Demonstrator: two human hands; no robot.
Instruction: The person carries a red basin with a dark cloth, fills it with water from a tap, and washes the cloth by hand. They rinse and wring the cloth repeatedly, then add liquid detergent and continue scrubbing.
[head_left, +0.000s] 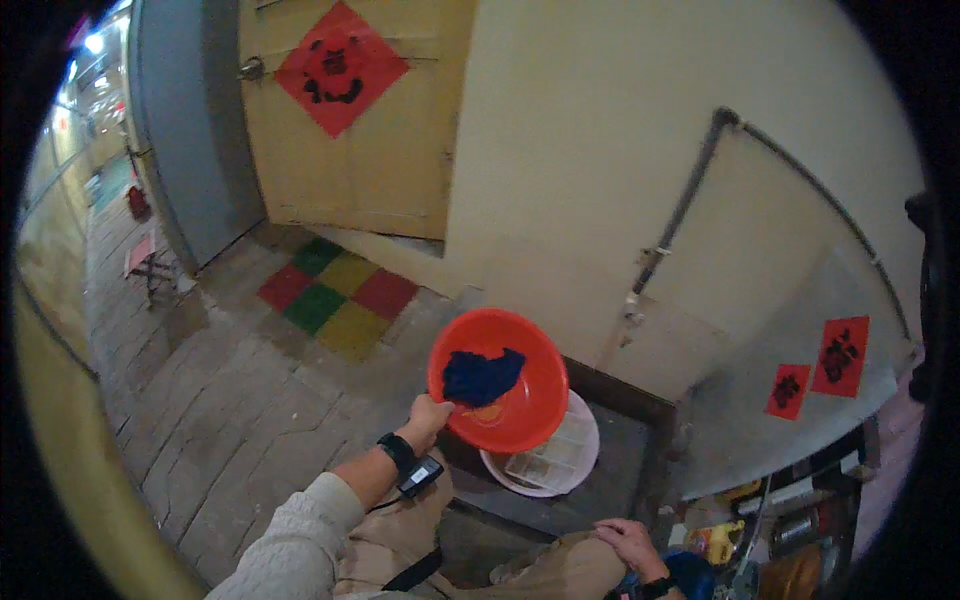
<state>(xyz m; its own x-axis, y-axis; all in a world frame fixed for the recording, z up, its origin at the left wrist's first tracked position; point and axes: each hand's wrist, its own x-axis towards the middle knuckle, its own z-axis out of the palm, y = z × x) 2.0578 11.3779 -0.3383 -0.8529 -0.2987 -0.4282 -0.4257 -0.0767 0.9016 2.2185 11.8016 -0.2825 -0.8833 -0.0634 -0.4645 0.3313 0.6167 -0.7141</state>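
Note:
My left hand grips the near left rim of a red plastic basin. A crumpled dark blue cloth lies inside it, towards the left. Under the red basin, and partly hidden by it, is a pale pink basin with a clear plastic divided tray in it. My right hand rests on my right knee, its fingers loosely together and nothing seen in them.
A water pipe with a tap runs down the wall. A mat of coloured squares lies before a yellow door. A yellow bottle stands among clutter at lower right. A small folding stool is far left.

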